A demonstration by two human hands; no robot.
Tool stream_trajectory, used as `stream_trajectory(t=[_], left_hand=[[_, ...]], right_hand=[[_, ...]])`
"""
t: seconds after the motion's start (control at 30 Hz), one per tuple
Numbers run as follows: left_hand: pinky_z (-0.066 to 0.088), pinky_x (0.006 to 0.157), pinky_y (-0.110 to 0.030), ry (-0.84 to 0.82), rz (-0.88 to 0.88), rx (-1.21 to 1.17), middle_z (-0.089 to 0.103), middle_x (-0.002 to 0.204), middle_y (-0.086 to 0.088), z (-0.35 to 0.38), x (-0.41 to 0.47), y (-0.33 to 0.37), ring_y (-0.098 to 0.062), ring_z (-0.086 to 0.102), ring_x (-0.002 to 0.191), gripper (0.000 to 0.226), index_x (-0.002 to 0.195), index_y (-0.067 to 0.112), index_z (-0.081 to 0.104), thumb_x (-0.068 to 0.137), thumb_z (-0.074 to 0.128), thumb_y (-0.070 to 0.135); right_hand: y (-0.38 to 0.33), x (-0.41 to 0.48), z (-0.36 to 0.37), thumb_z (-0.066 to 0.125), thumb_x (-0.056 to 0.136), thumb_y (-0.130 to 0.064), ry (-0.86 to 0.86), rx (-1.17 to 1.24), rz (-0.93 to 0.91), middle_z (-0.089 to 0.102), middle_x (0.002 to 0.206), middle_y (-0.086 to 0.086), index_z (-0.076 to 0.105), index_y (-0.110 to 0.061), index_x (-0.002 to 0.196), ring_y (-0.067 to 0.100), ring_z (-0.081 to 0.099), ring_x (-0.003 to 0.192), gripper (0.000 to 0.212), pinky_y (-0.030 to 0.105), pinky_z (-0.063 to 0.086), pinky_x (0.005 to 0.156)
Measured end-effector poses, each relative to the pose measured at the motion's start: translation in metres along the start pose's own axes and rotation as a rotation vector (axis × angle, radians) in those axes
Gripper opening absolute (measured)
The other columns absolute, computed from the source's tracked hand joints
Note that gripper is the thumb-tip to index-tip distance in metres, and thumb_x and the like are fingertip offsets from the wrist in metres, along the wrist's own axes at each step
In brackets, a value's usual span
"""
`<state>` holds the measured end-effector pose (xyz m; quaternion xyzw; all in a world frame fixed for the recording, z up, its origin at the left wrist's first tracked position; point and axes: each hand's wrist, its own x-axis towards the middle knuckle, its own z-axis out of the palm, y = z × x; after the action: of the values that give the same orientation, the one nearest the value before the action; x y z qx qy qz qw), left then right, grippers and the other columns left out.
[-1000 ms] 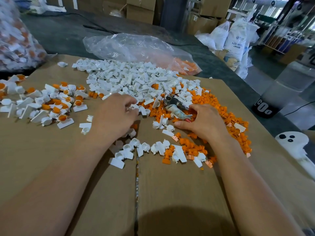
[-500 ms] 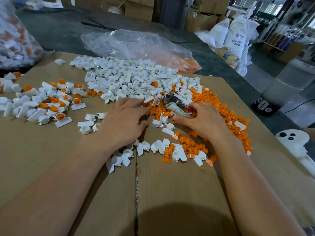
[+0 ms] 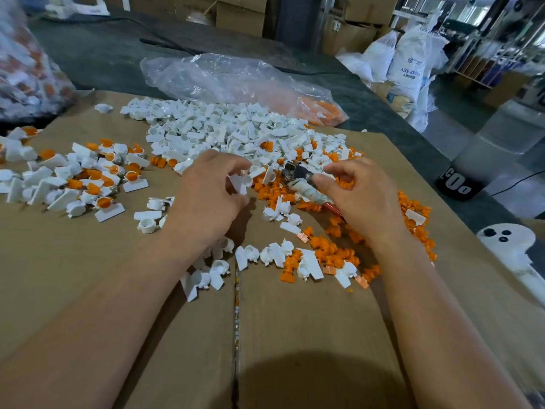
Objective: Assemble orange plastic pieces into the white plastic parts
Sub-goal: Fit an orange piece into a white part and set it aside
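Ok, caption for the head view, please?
Over cardboard strewn with orange pieces, the left hand pinches a white part while the right hand holds a pliers-like tool.

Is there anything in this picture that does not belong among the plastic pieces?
Yes: a metal tool with a wrapped handle lies between the white parts and orange pieces, its handle under the right hand. Nothing else in the heap looks metal.
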<state>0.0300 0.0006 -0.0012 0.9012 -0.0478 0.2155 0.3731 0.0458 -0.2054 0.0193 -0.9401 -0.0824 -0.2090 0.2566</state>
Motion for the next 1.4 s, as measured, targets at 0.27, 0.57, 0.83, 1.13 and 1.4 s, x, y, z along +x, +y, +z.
stream_trajectory(t=[0.27,0.57,0.83,1.13,1.4], left_hand=[[0.031,0.058,0.007,-0.07,-0.091,-0.181,0.053,0.09,0.021,-0.004,-0.002,0.007,0.013,0.051,0.073,0.037,0.091,0.038,0.063,0.076,0.072,0.005],[0.039,0.054,0.0,-0.166,-0.183,-0.34,0.062,0.078,0.013,-0.005,-0.003,0.01,-0.002,0.06,0.068,0.035,0.096,0.037,0.066,0.076,0.074,0.009],[0.04,0.052,-0.001,-0.18,-0.193,-0.415,0.06,0.08,0.009,-0.005,-0.004,0.013,-0.001,0.056,0.064,0.028,0.097,0.029,0.066,0.079,0.071,0.008],[0.045,0.044,-0.01,-0.15,-0.261,-0.556,0.062,0.048,0.01,-0.002,-0.006,0.017,0.001,0.06,0.045,0.019,0.067,0.017,0.063,0.076,0.072,0.004],[0.049,0.051,-0.013,-0.166,-0.21,-0.534,0.066,0.054,0.006,-0.001,-0.009,0.021,-0.002,0.062,0.05,0.021,0.068,0.019,0.065,0.074,0.073,0.001]], right_hand=[[-0.014,-0.009,-0.011,0.069,0.072,-0.048,-0.515,-0.054,-0.028,0.061,0.067,-0.014,0.069,-0.027,0.075,-0.001,0.056,0.065,0.021,0.023,0.045,0.061],[-0.015,-0.011,-0.005,0.07,0.079,-0.03,-0.553,-0.017,-0.074,0.056,0.072,-0.016,0.063,-0.026,0.087,-0.001,0.053,0.068,0.012,0.017,0.041,0.061],[-0.024,-0.014,0.002,0.06,0.087,-0.011,-0.274,0.277,-0.146,0.055,0.086,-0.019,0.066,-0.025,0.107,-0.011,0.05,0.081,0.025,0.001,0.035,0.068],[-0.04,-0.022,0.015,0.067,0.08,-0.004,-0.129,0.484,-0.169,0.057,0.068,-0.013,0.057,-0.033,0.078,0.0,0.054,0.063,0.03,0.01,0.044,0.058],[-0.041,-0.023,0.018,0.067,0.074,0.0,-0.107,0.423,-0.173,0.052,0.061,-0.016,0.057,-0.021,0.068,0.0,0.051,0.057,0.024,0.011,0.042,0.052]])
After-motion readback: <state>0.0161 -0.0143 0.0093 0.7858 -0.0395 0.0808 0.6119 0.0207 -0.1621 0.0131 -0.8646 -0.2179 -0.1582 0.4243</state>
